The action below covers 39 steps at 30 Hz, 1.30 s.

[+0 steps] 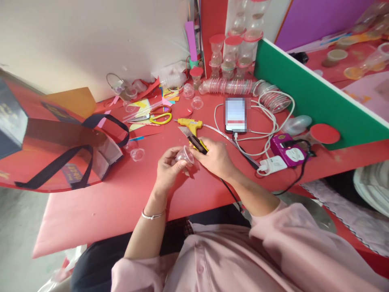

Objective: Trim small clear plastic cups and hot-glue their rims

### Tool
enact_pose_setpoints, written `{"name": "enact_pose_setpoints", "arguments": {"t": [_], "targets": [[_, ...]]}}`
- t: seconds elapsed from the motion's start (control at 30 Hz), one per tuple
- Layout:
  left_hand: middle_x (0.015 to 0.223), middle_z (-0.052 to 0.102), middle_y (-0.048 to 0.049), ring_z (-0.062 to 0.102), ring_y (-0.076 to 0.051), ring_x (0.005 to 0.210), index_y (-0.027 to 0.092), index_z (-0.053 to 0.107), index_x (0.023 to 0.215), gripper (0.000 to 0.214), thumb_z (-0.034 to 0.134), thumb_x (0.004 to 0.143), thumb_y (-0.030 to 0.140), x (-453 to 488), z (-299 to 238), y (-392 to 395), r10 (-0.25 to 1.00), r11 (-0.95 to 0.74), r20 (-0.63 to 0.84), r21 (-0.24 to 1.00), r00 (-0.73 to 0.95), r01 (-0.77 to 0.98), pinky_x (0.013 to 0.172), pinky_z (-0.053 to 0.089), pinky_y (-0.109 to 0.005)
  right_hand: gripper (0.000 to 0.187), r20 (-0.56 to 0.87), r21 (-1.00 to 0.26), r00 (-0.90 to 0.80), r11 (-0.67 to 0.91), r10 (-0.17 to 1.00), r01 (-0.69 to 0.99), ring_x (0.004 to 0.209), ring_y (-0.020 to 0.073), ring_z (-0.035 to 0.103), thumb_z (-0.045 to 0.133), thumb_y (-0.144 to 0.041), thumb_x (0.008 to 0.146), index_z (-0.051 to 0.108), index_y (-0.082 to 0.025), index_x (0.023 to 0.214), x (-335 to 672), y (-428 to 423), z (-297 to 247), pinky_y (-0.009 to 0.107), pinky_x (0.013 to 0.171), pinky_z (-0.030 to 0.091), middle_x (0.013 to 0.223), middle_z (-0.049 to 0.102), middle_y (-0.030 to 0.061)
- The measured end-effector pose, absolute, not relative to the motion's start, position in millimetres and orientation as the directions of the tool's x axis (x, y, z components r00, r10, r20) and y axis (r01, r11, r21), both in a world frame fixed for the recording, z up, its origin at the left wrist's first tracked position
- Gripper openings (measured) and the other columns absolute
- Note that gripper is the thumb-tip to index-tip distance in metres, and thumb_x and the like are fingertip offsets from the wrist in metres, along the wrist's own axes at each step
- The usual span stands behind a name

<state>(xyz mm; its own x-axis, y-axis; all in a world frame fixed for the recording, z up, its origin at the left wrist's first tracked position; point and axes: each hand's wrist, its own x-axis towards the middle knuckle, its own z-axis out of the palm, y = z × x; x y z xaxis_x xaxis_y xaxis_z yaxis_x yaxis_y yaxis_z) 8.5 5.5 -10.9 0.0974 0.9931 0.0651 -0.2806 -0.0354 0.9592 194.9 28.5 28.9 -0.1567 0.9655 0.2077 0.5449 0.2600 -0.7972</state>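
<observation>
My left hand (168, 168) is closed around a small clear plastic cup (185, 155), held just above the red table (121, 194). My right hand (214, 156) grips the black handle of a yellow glue gun (191, 127). The gun's yellow body points away from me, toward the phone side of the table. The cup sits between both hands, touching the fingers of each. A silver bangle circles my left wrist.
A phone (236, 114) lies charging among white cables, beside a purple power strip (288, 150). Yellow-handled scissors (158, 117) and paper scraps lie at the back. Loose clear cups (137, 154) sit by a red bag (60, 150). Stacked cup models (232, 56) stand by a green divider (316, 101).
</observation>
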Motion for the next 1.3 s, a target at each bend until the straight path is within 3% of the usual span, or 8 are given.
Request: {"name": "enact_pose_setpoints", "arguments": {"t": [0.13,0.33,0.53,0.67,0.9,1.07,1.3], "targets": [[0.085,0.077,-0.0064,0.073,-0.017,0.064,0.016,0.07,0.116,0.046,0.089,0.077,0.032,7.7,-14.5,5.6,0.99,-0.053,0.088,0.955,0.108,-0.29,0.048,0.061,-0.025,0.019,0.219,-0.781,-0.175,0.28,0.96,0.558,0.081,0.0192,0.076,0.068,-0.036,0.095,0.073,-0.022,0.107,192.9,28.1,26.5,0.025,0.07,0.047,0.094,0.081,0.0052],[0.081,0.077,-0.0051,0.073,-0.018,0.058,0.017,0.07,0.113,0.049,0.093,0.073,0.033,8.6,-18.4,5.1,0.987,-0.065,0.105,0.952,0.119,-0.301,0.046,0.061,-0.026,0.014,0.304,-0.764,-0.162,0.342,0.939,0.547,0.074,0.0159,0.073,0.071,-0.029,0.091,0.075,-0.025,0.104,190.2,24.7,22.3,0.024,0.068,0.046,0.088,0.081,0.0007],[0.095,0.077,-0.0077,0.073,-0.016,0.067,0.017,0.072,0.114,0.047,0.09,0.076,0.038,11.7,-9.5,4.2,0.992,-0.055,0.088,0.947,0.09,-0.317,0.047,0.06,-0.024,0.012,0.251,-0.825,-0.135,0.284,0.959,0.488,0.069,0.0165,0.073,0.071,-0.032,0.092,0.076,-0.022,0.097,193.1,27.0,24.8,0.024,0.064,0.046,0.083,0.081,0.0022],[0.091,0.075,-0.0062,0.071,-0.016,0.067,0.017,0.072,0.116,0.047,0.089,0.078,0.037,11.7,-7.7,4.5,0.991,-0.065,0.098,0.946,0.087,-0.318,0.047,0.059,-0.023,0.017,0.236,-0.849,-0.149,0.278,0.96,0.45,0.081,0.0187,0.076,0.072,-0.032,0.093,0.076,-0.022,0.107,193.8,28.5,25.3,0.025,0.071,0.049,0.097,0.082,0.0043],[0.087,0.076,-0.005,0.071,-0.016,0.063,0.019,0.072,0.115,0.048,0.092,0.074,0.032,7.5,-18.0,3.8,0.986,-0.073,0.112,0.955,0.122,-0.287,0.049,0.06,-0.025,0.015,0.307,-0.822,-0.169,0.35,0.937,0.448,0.075,0.0157,0.072,0.071,-0.025,0.089,0.077,-0.024,0.103,191.3,25.4,24.2,0.024,0.07,0.047,0.089,0.081,0.0015],[0.099,0.075,-0.0091,0.071,-0.016,0.07,0.018,0.073,0.117,0.043,0.086,0.081,0.037,10.1,-8.1,3.2,0.989,-0.062,0.104,0.94,0.107,-0.335,0.049,0.057,-0.023,0.011,0.241,-0.884,-0.12,0.269,0.963,0.383,0.067,0.0149,0.067,0.072,-0.031,0.088,0.076,-0.021,0.092,193.0,27.8,25.4,0.025,0.064,0.045,0.079,0.078,0.0012],[0.103,0.072,-0.0089,0.066,-0.013,0.07,0.018,0.073,0.119,0.038,0.078,0.087,0.039,8.6,1.3,5.6,0.989,-0.031,0.086,0.911,0.117,-0.411,0.048,0.055,-0.021,0.014,0.131,-0.967,-0.111,0.152,0.985,0.206,0.065,0.0136,0.063,0.071,-0.035,0.087,0.073,-0.021,0.092,195.1,32.3,27.5,0.024,0.065,0.046,0.075,0.073,-0.0022]]}}
